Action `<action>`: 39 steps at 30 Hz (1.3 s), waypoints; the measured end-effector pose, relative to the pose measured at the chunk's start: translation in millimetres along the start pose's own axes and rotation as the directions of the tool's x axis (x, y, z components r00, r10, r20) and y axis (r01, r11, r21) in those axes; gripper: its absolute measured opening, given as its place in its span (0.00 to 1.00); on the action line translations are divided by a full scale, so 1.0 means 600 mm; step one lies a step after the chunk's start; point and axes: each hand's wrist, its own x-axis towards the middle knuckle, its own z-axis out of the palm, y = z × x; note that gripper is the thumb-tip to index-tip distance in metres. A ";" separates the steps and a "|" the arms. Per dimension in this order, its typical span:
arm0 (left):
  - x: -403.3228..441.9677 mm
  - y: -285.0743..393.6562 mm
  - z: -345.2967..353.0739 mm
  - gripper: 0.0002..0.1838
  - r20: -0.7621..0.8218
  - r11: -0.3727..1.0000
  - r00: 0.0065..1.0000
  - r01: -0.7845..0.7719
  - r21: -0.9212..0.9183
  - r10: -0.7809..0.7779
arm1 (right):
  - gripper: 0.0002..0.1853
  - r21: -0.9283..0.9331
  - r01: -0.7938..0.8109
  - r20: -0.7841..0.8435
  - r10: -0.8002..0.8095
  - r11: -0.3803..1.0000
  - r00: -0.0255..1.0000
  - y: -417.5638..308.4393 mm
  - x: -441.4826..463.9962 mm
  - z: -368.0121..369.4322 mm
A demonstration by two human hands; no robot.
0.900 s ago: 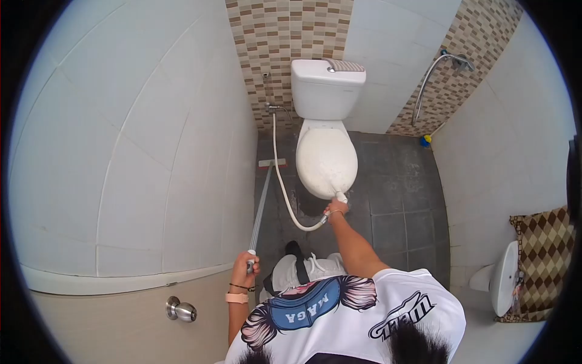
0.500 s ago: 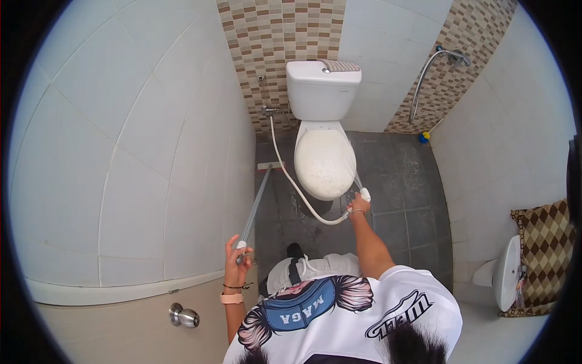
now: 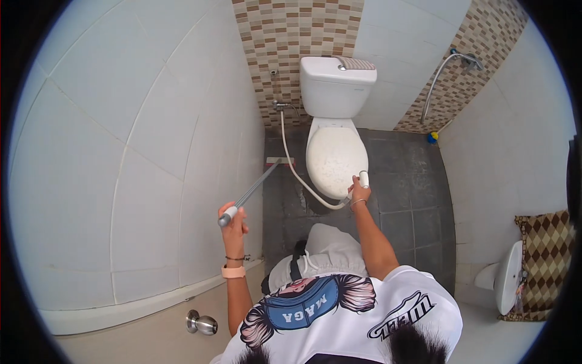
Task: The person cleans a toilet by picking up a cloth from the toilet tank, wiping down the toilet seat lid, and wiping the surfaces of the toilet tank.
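My left hand (image 3: 233, 229) is around the top end of a long grey pole (image 3: 257, 184). At the pole's far end a white and red head (image 3: 280, 161) rests on the dark floor near the left wall. In my right hand (image 3: 361, 190) is a white spray nozzle (image 3: 364, 178), held at the front right edge of the closed toilet lid (image 3: 336, 159). A white hose (image 3: 293, 171) runs from the nozzle to a wall valve (image 3: 279, 105).
A striped cloth (image 3: 356, 64) lies on the toilet tank (image 3: 337, 91). A shower hose (image 3: 431, 88) hangs at the back right, above a blue and yellow item (image 3: 432, 138). The washbasin (image 3: 509, 278) is at right, the door knob (image 3: 202, 323) at lower left.
My left hand has risen with the pole's top end, tilting the pole more to the left. My right hand moved right, then forward along the toilet lid. The water spray seen earlier no longer shows.
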 end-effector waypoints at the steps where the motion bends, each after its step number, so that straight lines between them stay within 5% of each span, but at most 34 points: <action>1: 0.013 0.004 0.004 0.17 -0.034 0.999 0.999 -0.013 0.038 0.014 | 0.12 -0.013 0.026 0.020 -0.026 1.000 0.999 -0.009 -0.002 0.010; 11: 0.195 0.073 0.072 0.11 0.018 0.761 0.930 -0.312 0.569 0.368 | 0.17 -0.255 0.178 0.308 -0.095 0.950 0.947 -0.046 0.005 0.153; 18: 0.422 0.162 0.180 0.14 0.256 0.769 0.893 -0.448 0.455 0.369 | 0.15 -0.368 0.382 0.569 -0.120 0.848 0.814 -0.070 0.079 0.307; 24: 0.664 0.250 0.283 0.16 0.233 0.768 0.881 -0.473 0.432 0.411 | 0.19 -0.298 0.502 0.601 -0.249 0.812 0.759 -0.153 0.174 0.455; 31: 0.858 0.322 0.390 0.22 0.270 0.604 0.824 -0.553 0.574 0.498 | 0.26 -0.144 0.566 0.634 -0.364 0.812 0.683 -0.305 0.301 0.667; 34: 0.923 0.323 0.417 0.23 0.307 0.735 0.889 -0.455 0.503 0.340 | 0.27 -0.027 0.470 0.662 -0.336 0.882 0.670 -0.338 0.336 0.767; 39: 1.016 0.330 0.434 0.20 0.340 0.689 0.855 -0.518 0.508 0.392 | 0.24 0.022 0.495 0.741 -0.347 0.869 0.575 -0.347 0.384 0.905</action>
